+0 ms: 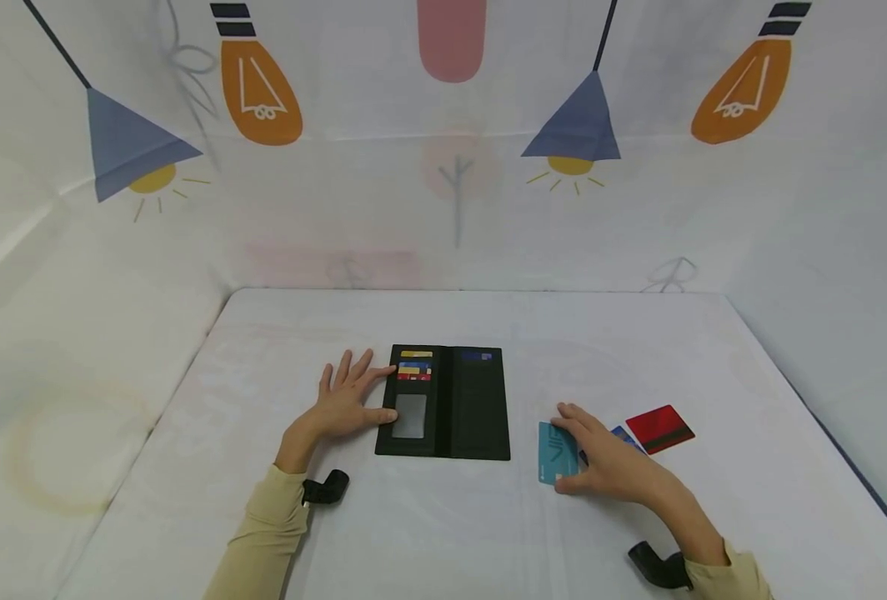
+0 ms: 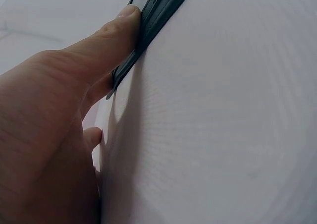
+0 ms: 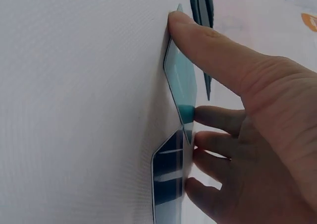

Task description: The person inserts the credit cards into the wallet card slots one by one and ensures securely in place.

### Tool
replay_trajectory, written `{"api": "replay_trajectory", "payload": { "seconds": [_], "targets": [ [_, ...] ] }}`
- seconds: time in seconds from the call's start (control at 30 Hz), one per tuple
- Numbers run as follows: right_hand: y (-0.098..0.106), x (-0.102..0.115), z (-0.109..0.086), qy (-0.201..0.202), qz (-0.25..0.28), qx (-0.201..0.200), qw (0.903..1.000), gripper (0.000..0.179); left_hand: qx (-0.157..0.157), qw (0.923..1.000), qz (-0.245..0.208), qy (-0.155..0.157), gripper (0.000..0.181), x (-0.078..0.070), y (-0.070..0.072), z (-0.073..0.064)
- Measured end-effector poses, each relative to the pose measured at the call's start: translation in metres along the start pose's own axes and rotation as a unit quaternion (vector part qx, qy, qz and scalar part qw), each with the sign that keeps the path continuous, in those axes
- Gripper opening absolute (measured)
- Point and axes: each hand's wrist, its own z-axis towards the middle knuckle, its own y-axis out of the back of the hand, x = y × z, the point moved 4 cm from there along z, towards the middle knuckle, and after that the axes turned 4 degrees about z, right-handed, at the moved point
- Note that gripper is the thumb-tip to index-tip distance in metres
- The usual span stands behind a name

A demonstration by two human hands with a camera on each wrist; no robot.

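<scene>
A dark bifold card wallet [image 1: 481, 408] lies opened flat on the white table. Several cards show in its left-hand slots, above a clear window [image 1: 409, 416]; a blue card edge shows at the top right. My left hand [image 1: 344, 407] rests at the wallet's left edge, fingers spread, thumb and index fingertip touching it. To the right, my right hand [image 1: 608, 462] holds a teal card [image 1: 553, 454] by opposite edges, between thumb and fingertips. A dark blue card [image 3: 168, 177] lies partly under that hand. Beyond it is a red card [image 1: 661, 428] with a dark stripe.
White table [image 1: 443, 533] surrounds the wallet and cards. A pale fabric wall [image 1: 383, 200] printed with lamps and bulbs rises along the back edge. Black wrist-worn devices [image 1: 327, 487] sit by both sleeves.
</scene>
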Motion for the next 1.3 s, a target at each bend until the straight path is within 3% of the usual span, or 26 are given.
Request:
{"api": "replay_trajectory", "payload": {
  "seconds": [0.2,0.67,0.93,1.3],
  "targets": [
    [0.000,-0.001,0.000,0.000,0.009,-0.012,0.9999,0.084,-0.001,1.0000,0.001,-0.001,0.079,0.000,0.001,0.000],
    [-0.001,0.005,-0.001,-0.048,0.018,-0.031,0.9982,0.087,0.000,1.0000,0.006,-0.002,0.079,-0.001,0.000,0.000],
    [0.002,0.007,0.001,-0.026,0.000,-0.051,0.9984,0.076,-0.003,1.0000,0.006,-0.005,0.079,0.001,-0.001,0.001],
    [0.009,0.010,0.002,0.034,-0.022,-0.121,0.9918,0.059,-0.008,0.9999,0.006,-0.007,0.079,0.001,-0.001,0.001]
  ]
}}
